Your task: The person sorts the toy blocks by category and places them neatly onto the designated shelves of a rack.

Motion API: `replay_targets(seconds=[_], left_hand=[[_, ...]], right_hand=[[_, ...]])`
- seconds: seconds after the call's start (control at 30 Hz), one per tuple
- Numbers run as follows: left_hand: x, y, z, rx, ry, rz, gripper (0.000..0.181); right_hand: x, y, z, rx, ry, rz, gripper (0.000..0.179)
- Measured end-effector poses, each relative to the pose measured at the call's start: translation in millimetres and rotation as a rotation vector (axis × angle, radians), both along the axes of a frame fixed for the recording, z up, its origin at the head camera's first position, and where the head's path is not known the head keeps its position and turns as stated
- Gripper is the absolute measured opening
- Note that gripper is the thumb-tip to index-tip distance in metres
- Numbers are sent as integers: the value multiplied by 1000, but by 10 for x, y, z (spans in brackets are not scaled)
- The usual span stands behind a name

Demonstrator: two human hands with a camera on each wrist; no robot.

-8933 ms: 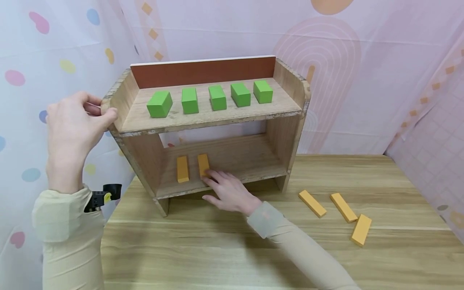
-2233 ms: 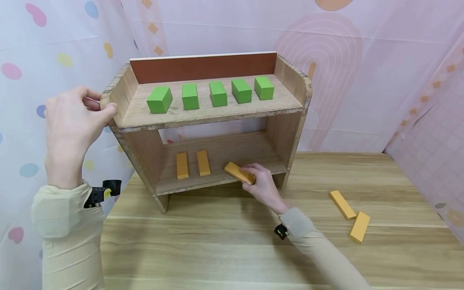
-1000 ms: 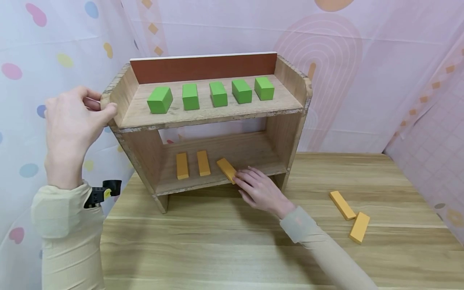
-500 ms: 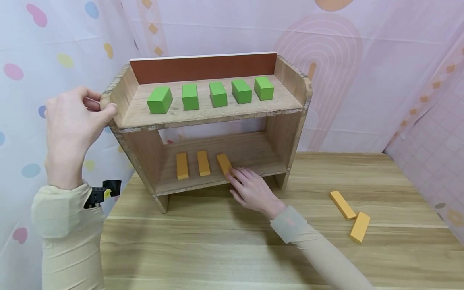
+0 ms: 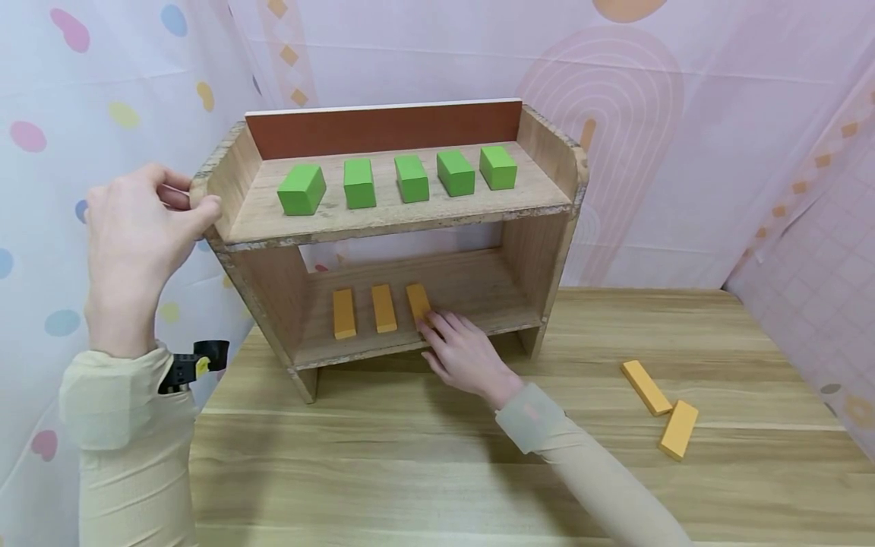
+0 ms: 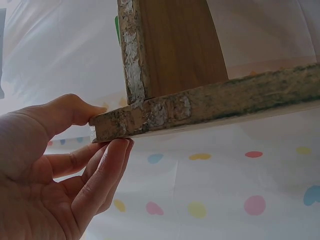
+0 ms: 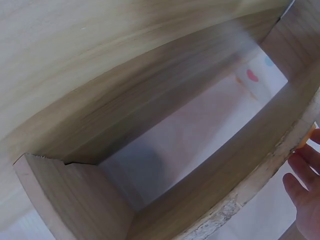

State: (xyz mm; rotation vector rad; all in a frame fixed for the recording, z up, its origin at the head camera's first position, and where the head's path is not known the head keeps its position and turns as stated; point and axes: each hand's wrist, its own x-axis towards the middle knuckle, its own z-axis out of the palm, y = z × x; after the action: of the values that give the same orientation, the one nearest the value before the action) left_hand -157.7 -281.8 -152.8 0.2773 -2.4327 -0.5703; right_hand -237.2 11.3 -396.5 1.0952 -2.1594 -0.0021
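Observation:
My left hand (image 5: 140,243) pinches the upper front corner of the left side panel of a small wooden shelf (image 5: 396,229). The left wrist view shows the thumb on one face of the panel edge (image 6: 112,125) and the fingers against the other. On the lower shelf board, the fingertips of my right hand (image 5: 468,357) touch the near end of an orange block (image 5: 418,300), its thumb held apart in front of the board. To the left of that block lie two more orange blocks, one in the middle (image 5: 384,308) and one farther left (image 5: 344,313).
Several green blocks (image 5: 412,179) stand in a row on the upper board, in front of a reddish-brown back strip (image 5: 390,131). On the wooden table (image 5: 383,471), right of the shelf, lie two loose orange blocks (image 5: 645,387). Patterned curtains (image 5: 444,53) hang behind and beside.
A third orange block has come from the table onto the lower board. My right hand has turned it and slid it left, nearly in line with the other two. The left hand keeps its place.

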Motion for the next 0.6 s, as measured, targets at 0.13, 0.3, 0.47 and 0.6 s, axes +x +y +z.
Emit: replay_targets(seconds=[0.13,0.3,0.47,0.6], left_hand=[[-3,-2,-1,2,-4,0,44],[-9,-8,-5,2,0,1,45],[-1,-11,-6,4,-1,-7,45],[5,-8,-2,4,1,-9,44]], right_hand=[[-7,-13,6,0,-16,-19,46],[-16,-27,5,1,-30,-34,48],[-16,-40,2,8,-40,-49,48],[-8,-35,0,8,-52,-53,47]])
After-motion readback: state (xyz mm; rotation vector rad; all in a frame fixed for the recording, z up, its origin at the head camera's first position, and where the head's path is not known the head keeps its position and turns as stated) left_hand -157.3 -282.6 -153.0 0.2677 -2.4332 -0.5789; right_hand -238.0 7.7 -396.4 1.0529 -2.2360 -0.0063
